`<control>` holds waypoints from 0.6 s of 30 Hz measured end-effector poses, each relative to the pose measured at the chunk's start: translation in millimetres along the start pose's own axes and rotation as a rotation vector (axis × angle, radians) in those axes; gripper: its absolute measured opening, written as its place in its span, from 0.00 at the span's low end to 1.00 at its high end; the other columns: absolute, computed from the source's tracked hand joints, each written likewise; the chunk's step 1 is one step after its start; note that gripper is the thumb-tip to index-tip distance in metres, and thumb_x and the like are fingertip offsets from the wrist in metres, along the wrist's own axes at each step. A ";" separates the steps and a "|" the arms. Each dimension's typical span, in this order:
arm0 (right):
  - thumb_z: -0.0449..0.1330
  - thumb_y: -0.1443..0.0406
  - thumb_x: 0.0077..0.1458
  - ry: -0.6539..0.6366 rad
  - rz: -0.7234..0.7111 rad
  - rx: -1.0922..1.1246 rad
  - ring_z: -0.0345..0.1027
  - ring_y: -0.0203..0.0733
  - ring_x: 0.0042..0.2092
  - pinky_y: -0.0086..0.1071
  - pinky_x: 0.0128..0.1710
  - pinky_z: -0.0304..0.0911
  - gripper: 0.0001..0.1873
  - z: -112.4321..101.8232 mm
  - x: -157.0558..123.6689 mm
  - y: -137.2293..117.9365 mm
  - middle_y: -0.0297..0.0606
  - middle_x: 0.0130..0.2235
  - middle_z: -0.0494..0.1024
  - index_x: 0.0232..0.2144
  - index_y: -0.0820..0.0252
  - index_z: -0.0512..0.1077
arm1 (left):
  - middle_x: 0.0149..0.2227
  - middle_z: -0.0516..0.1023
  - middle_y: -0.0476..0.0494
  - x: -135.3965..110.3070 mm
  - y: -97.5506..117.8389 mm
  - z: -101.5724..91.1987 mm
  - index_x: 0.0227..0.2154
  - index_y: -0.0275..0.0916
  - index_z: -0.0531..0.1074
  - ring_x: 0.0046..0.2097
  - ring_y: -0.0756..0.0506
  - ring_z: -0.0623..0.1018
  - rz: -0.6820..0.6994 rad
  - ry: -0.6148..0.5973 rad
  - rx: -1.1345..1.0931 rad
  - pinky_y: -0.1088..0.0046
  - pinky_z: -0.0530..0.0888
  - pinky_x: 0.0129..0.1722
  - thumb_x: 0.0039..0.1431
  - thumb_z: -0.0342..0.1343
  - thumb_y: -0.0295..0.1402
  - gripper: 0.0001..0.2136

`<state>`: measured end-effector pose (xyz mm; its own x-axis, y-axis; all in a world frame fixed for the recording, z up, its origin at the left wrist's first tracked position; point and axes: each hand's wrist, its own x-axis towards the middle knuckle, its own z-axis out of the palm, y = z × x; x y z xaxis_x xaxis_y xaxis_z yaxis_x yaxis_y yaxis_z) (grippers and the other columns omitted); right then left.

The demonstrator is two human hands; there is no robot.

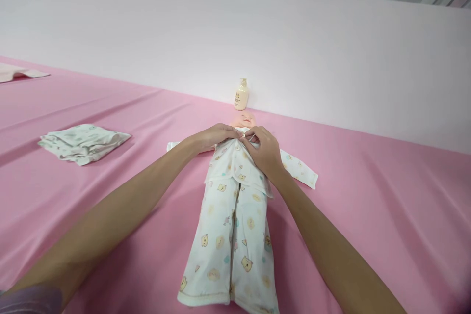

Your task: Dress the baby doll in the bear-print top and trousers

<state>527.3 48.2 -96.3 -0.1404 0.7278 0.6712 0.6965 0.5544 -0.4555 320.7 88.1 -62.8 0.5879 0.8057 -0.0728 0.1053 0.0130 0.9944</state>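
A baby doll (246,118) lies on its back, dressed in a white printed jacket (224,163) and matching trousers (217,240). At the jacket's neckline, my left hand (217,135) pinches the front edge of the cloth. My right hand (265,149) pinches the same spot from the other side, its thumb and fingertips at a small pale button (243,135). Another button shows lower on the jacket's front. Both sleeves are spread out sideways, and my hands cover part of the doll's chest and neck.
A cream pump bottle (241,95) stands behind the doll's head, against the white wall (331,64). Folded printed cloth (84,142) lies to the left on the pink sheet (368,196). Farther left is a pale pink cloth (18,72).
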 end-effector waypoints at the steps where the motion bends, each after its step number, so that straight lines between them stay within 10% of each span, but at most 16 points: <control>1: 0.65 0.60 0.64 0.003 0.007 0.007 0.72 0.45 0.40 0.39 0.44 0.66 0.04 -0.1 -0.1 -0.5 0.36 0.40 0.80 0.38 0.53 0.75 | 0.43 0.86 0.40 -0.1 0.2 -0.4 0.34 0.39 0.84 0.50 0.38 0.81 0.006 -0.001 0.008 0.62 0.77 0.51 0.51 0.73 0.44 0.14; 18: 0.66 0.60 0.61 0.067 0.029 0.083 0.75 0.45 0.40 0.40 0.46 0.71 0.06 2.8 -2.7 -0.9 0.36 0.37 0.80 0.34 0.53 0.73 | 0.42 0.86 0.42 -5.7 5.1 3.9 0.36 0.38 0.84 0.44 0.41 0.82 -0.006 0.025 0.122 0.66 0.77 0.44 0.56 0.68 0.47 0.15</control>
<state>525.0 46.8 -99.4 -0.0713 0.7168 0.6936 0.6383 0.5671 -0.5205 321.1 81.3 -57.5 0.5668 0.8204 -0.0755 0.2066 -0.0528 0.9770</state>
